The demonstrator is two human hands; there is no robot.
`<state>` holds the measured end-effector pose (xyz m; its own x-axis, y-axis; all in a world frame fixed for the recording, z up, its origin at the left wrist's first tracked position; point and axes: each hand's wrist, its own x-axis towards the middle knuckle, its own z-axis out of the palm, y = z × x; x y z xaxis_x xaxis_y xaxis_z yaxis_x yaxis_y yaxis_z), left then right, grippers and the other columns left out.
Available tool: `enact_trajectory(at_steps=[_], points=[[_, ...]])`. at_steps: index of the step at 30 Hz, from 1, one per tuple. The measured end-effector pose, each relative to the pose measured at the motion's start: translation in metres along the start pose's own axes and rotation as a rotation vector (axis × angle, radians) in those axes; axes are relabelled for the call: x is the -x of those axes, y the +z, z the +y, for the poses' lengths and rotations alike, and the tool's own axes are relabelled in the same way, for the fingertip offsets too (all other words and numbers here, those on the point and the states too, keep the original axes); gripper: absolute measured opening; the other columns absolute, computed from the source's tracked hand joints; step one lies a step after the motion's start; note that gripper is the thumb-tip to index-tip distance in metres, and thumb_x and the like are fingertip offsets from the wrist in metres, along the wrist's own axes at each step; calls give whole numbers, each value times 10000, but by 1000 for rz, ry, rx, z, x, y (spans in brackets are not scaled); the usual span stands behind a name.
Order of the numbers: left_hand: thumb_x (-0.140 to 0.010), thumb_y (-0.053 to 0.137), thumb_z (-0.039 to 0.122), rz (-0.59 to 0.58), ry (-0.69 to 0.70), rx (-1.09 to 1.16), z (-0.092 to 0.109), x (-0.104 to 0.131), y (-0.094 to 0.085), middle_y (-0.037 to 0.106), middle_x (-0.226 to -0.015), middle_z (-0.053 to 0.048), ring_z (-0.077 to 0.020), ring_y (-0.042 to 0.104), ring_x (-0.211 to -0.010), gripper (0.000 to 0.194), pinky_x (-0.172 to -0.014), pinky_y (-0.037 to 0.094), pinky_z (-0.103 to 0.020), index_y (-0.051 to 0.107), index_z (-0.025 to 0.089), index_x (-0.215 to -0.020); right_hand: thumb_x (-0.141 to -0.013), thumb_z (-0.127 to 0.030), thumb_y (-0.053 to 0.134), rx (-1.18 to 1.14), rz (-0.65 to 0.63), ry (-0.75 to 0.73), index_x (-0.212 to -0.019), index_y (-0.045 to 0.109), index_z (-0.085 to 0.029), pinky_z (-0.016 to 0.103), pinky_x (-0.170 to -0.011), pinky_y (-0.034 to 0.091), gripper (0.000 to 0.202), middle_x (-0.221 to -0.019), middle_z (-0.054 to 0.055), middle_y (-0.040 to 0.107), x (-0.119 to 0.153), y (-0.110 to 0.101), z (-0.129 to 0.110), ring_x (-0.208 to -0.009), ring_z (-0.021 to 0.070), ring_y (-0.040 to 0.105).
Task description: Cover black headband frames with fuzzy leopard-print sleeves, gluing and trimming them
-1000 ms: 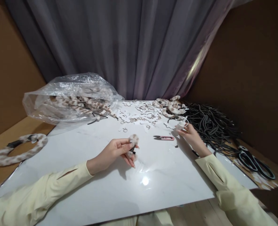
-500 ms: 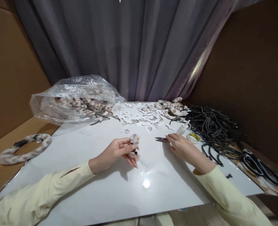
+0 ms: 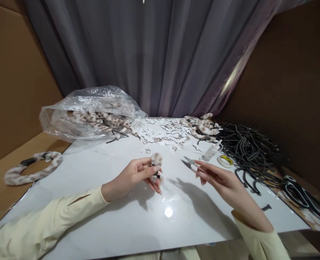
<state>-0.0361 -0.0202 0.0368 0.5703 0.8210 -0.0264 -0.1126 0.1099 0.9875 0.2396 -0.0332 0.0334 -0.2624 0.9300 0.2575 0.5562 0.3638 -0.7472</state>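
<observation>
The left hand (image 3: 133,175) grips a fur piece (image 3: 156,159) between thumb and fingers, held above the near half of the surface (image 3: 116,227). The right hand (image 3: 222,180) holds the snips (image 3: 190,163) by the handle end, over the surface to the right of the fur piece and well apart from it. The blades seem to stand a little apart, tips toward the left hand.

That direction looks like the main hazard: if the two hands met carelessly, the tips could nick the left fingertips, which lie bare around the fur. The fur also hides much of the black part in the grip, so a badly judged cut could catch pile or black material by mistake. The hold on the snips looks light, near the fingertips; a loose squeeze could let them twist or slip.

Just beyond the right hand, the bottle (image 3: 210,151) stands upright beside the tape (image 3: 225,161); a backward sweep of the knuckles could tip it. The cords (image 3: 252,144) spread close to that forearm and could snag on the sleeve (image 3: 257,236). Farther back, small metal parts (image 3: 162,138) lie loose and could scatter if brushed.
</observation>
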Motion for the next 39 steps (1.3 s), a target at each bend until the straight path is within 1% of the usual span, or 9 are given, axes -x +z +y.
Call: enact_trajectory(at_steps=[1,4,8,13,18,24,28,31,39], points=[[-820,580,417,1,4,-4,0,1,1,631,-672,-36,-179,677,-603,294,-550,522,-229,545,126,-842,-846,-387,505,-94,36,53,-1149,579,-197,286,-579,487,365,-728,42,647,9,6,-9,-570,151,572],[-823,577,415,0,8,-3,1,2,2,633,-681,-39,-184,680,-621,291,-554,522,-229,543,127,-852,-801,-392,580,-328,149,172,-986,653,-211,247,-540,463,270,-770,48,645,23,28,-30,-584,132,542],[-834,567,402,9,7,8,2,1,3,635,-681,-35,-176,680,-615,279,-555,522,-221,545,126,-867,-630,-414,733,-492,165,187,-813,685,-177,232,-521,447,303,-659,26,584,21,50,-36,-598,138,518],[-827,573,413,24,-16,14,2,1,3,644,-684,-41,-172,679,-602,292,-551,523,-218,544,123,-857,-754,-465,606,-435,158,270,-917,692,-154,222,-463,405,361,-587,10,528,17,58,-37,-510,106,441],[-813,588,423,24,-37,12,2,0,2,639,-665,-32,-167,675,-585,300,-536,516,-211,549,126,-823,-754,-386,633,-284,74,143,-909,697,-184,224,-552,443,262,-708,22,595,18,60,-38,-626,136,513],[-831,573,402,-3,-32,51,0,0,2,631,-650,-28,-153,668,-559,280,-525,508,-198,548,123,-823,-751,-351,640,-282,74,114,-967,677,-179,207,-478,366,278,-568,-27,476,16,68,-39,-516,98,421],[-842,559,396,-17,-40,56,1,1,2,627,-626,-26,-153,664,-542,276,-514,498,-194,548,122,-823,-737,-380,649,-376,138,146,-759,554,-173,199,-467,330,228,-543,-47,426,18,74,-41,-501,86,379],[-845,555,390,-29,-40,69,3,1,2,624,-622,-23,-156,662,-541,269,-509,491,-197,555,122,-827,-743,-386,639,-403,98,163,-629,458,-177,198,-469,305,299,-547,-46,413,18,77,-43,-506,78,347],[-859,541,362,-64,-47,77,4,1,1,635,-607,-22,-149,661,-532,248,-503,492,-190,570,118,-822,-730,-405,631,-426,41,166,-601,434,-175,202,-464,266,330,-537,-43,396,16,81,-46,-505,78,302]])
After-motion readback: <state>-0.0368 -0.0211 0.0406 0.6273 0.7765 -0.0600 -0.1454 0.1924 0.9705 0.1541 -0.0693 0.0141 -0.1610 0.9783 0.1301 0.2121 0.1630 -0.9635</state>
